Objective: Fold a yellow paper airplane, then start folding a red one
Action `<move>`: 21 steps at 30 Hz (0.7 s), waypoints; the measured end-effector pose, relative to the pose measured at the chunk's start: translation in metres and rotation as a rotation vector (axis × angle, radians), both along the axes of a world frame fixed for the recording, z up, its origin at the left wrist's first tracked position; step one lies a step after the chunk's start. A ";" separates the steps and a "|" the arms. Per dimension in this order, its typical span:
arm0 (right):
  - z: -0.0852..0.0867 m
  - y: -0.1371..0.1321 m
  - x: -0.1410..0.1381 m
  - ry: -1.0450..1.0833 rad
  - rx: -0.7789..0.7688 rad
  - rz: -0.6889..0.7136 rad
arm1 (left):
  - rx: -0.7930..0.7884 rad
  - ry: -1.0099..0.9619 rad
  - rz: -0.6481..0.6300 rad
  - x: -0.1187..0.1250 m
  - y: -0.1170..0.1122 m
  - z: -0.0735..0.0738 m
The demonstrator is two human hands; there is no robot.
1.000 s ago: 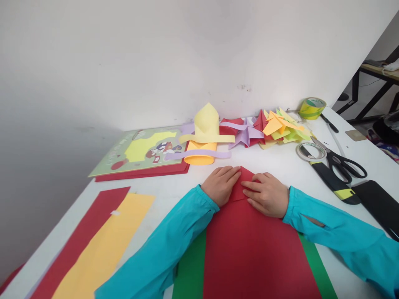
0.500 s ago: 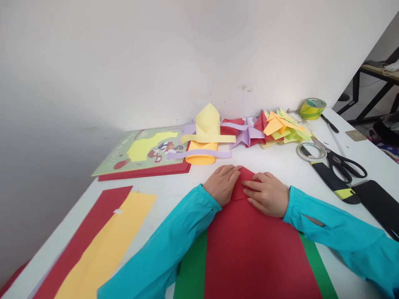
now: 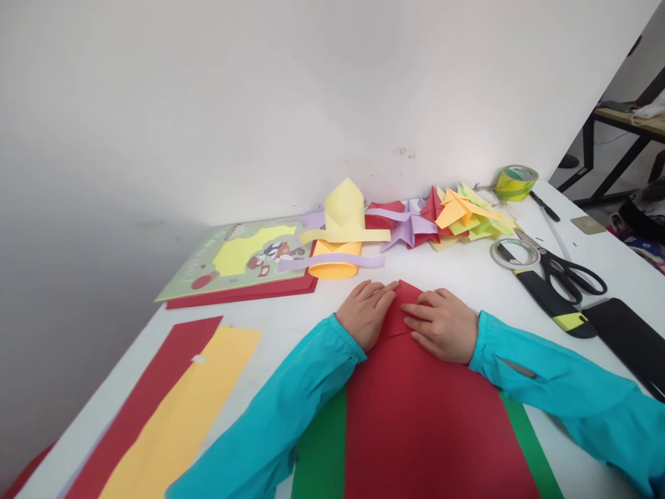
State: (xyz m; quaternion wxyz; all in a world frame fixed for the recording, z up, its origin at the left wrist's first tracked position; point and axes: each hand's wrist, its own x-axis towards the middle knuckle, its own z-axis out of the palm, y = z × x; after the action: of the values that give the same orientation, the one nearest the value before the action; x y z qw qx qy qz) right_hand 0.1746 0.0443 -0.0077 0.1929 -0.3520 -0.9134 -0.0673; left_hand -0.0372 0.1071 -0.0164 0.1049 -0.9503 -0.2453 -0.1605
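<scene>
A red paper sheet [image 3: 420, 409] lies in front of me on a green sheet [image 3: 319, 457], its far end folded into a point. My left hand [image 3: 365, 310] lies flat on the left flap of that point, fingers stretched out. My right hand [image 3: 445, 324] presses flat on the right flap, fingers extended toward the centre crease. Both arms wear turquoise sleeves.
Red and yellow paper strips [image 3: 171, 409] lie at the left. A picture book [image 3: 239, 256] and folded paper shapes [image 3: 343, 229] sit near the wall. Tape rolls [image 3: 514, 181], scissors [image 3: 564, 267], a utility knife [image 3: 553, 308] and a black phone [image 3: 626, 339] are at the right.
Both hands stay on the folded point; the left fingers have shifted slightly. The view has moved a little.
</scene>
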 end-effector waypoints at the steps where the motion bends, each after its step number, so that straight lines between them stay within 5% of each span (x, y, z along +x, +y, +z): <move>1: 0.000 0.000 0.000 0.001 -0.003 0.007 | -0.027 0.002 0.014 -0.001 0.000 -0.001; 9: -0.002 0.003 0.004 0.065 -0.014 0.042 | -0.144 0.066 0.034 -0.014 -0.001 -0.013; 21: -0.008 0.004 0.007 0.110 -0.024 0.078 | -0.185 0.187 0.071 -0.015 -0.007 -0.009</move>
State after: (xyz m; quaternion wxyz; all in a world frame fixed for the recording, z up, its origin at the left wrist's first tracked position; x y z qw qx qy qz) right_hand 0.1816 0.0478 -0.0154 0.2409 -0.3216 -0.9152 -0.0294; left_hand -0.0517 0.1002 -0.0258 0.0446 -0.9575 -0.2816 -0.0438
